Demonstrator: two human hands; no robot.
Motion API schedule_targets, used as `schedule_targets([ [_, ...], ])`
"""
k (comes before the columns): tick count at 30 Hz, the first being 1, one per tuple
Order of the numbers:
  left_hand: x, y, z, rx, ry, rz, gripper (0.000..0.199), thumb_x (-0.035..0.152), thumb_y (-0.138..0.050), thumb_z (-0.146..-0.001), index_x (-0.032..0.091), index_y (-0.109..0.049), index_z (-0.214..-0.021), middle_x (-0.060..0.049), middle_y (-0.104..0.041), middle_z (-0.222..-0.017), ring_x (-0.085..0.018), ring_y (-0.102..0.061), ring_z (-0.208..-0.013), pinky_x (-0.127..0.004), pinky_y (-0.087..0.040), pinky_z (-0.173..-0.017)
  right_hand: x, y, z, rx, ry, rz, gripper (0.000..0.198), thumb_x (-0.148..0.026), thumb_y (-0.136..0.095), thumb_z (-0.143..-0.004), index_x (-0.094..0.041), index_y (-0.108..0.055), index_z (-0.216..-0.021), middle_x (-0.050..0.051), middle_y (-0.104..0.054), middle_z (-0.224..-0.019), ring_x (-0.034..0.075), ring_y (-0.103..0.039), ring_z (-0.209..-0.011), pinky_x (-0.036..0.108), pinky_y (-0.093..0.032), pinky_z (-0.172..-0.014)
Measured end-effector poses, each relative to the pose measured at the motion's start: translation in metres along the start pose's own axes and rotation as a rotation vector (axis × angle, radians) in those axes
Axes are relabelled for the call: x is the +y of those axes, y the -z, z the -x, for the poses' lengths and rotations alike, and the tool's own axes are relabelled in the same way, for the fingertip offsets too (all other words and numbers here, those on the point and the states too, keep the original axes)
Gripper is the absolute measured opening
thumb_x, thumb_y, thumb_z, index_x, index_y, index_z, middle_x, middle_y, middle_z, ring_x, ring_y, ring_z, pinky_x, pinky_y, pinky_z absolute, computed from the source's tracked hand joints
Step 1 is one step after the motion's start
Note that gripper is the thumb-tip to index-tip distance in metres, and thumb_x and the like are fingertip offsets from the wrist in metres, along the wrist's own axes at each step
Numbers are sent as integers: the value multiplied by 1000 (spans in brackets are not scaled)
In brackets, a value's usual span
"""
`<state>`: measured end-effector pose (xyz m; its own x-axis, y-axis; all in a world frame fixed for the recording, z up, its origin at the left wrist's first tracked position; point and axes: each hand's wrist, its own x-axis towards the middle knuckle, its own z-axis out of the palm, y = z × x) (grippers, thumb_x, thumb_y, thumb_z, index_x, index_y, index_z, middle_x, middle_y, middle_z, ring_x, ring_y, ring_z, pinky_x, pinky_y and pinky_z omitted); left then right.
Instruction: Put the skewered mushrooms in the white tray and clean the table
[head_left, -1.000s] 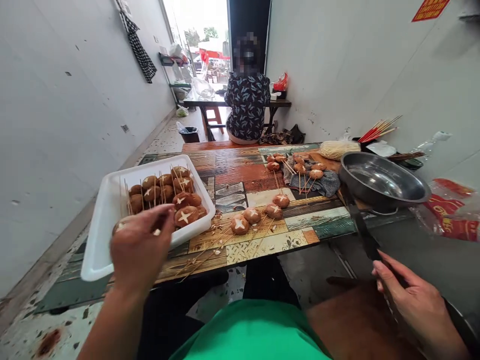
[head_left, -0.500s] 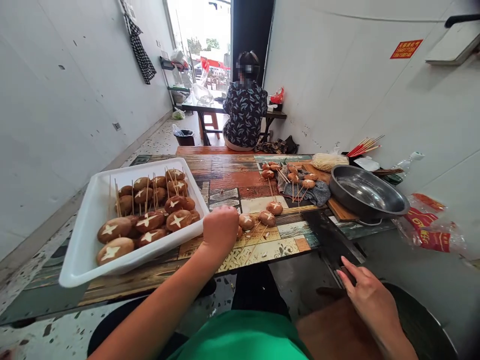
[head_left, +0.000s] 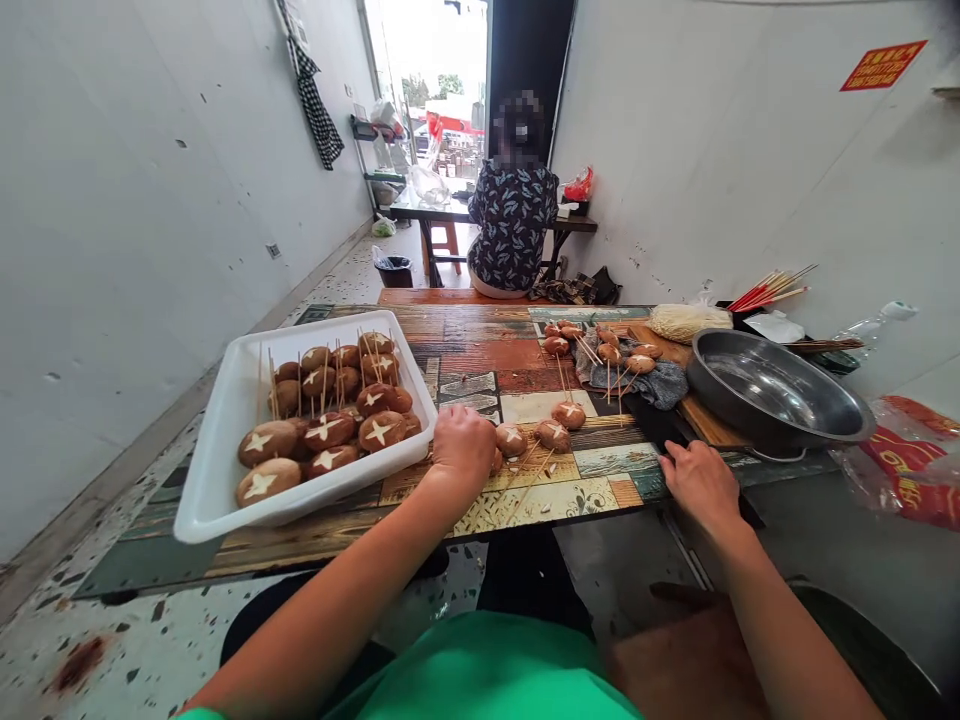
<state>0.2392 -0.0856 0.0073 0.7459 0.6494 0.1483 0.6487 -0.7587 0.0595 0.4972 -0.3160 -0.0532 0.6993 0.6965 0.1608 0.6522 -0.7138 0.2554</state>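
My left hand point(head_left: 463, 445) is closed in a fist low over the table, beside the near right corner of the white plastic tray point(head_left: 202, 500). Whatever it holds is hidden under the fingers. Against its right side lie skewered shiitake mushrooms point(head_left: 553, 434) with star-shaped cuts in their caps, their sticks pointing towards me. My right hand point(head_left: 701, 488) is closed over a dark cleaver point(head_left: 654, 422) at the table's front edge; the palm covers part of it. Several more star-cut mushrooms point(head_left: 326, 430) on upright sticks fill much of the tray.
At right stands a metal basin point(head_left: 780, 385) on a wooden board point(head_left: 712, 425). Skewered mushrooms rest on a grey cloth point(head_left: 660, 385). Behind are noodles point(head_left: 690, 322) and red-tipped sticks point(head_left: 769, 290). A person point(head_left: 517, 220) sits beyond, back turned. A plastic bag point(head_left: 911, 460) hangs right.
My right hand has moved forward and up to the table edge, and the cleaver has slid farther onto the table. My left fist stays by the tray. The view has swung slightly left.
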Motion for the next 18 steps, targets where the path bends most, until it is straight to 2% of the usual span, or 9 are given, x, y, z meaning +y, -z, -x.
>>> schedule_targets([
  [2,1,4,7,-79,-50,-66,30,5,-47,-89,4,-76,-92,-23,-70,-99,-32,-63,-103,-44,-45,-92,2,-1,-13,9,-16,-27,37,-32,-47,-100,-14,-75,-115,15,-65,-93,26,-61,-92,34,-43,-78],
  [5,-1,7,32,-81,-90,-67,37,11,-39,-98,5,-71,-117,-19,-70,-116,-31,-63,-110,-42,-46,-94,3,1,-17,38,-71,-60,36,-33,-49,-98,-12,-76,-111,17,-64,-96,27,-61,-92,35,-44,-77],
  [8,-9,-3,64,-81,-40,-48,40,21,-40,-103,8,-62,-134,-16,-70,-119,-30,-64,-108,-43,-50,-89,-16,8,4,231,-56,-145,38,-35,-46,-99,-10,-75,-104,19,-64,-100,29,-61,-94,39,-47,-79],
  [10,-15,-13,78,-117,-12,-40,38,22,-45,-102,8,-63,-132,-15,-71,-114,-29,-65,-106,-42,-51,-88,-43,14,25,356,97,-371,42,-39,-42,-101,-12,-73,-100,16,-67,-99,27,-63,-93,38,-49,-81],
  [13,-24,-27,81,-142,36,-17,30,15,-49,-99,10,-68,-120,-13,-70,-110,-28,-64,-104,-41,-52,-88,-94,18,48,361,343,-746,39,-44,-45,-102,-17,-72,-94,9,-72,-93,21,-67,-88,34,-52,-82],
  [15,-28,-33,75,-160,51,5,25,13,-49,-97,11,-71,-109,-13,-70,-107,-28,-64,-102,-41,-51,-87,-120,17,55,345,378,-873,37,-44,-47,-101,-19,-72,-93,7,-73,-92,20,-68,-87,34,-53,-82],
  [18,-33,-37,66,-228,25,2,25,12,-47,-97,9,-71,-95,-15,-69,-99,-30,-65,-100,-44,-52,-83,-138,12,53,344,319,-969,37,-49,-49,-98,-21,-72,-91,6,-74,-91,23,-70,-85,38,-55,-80],
])
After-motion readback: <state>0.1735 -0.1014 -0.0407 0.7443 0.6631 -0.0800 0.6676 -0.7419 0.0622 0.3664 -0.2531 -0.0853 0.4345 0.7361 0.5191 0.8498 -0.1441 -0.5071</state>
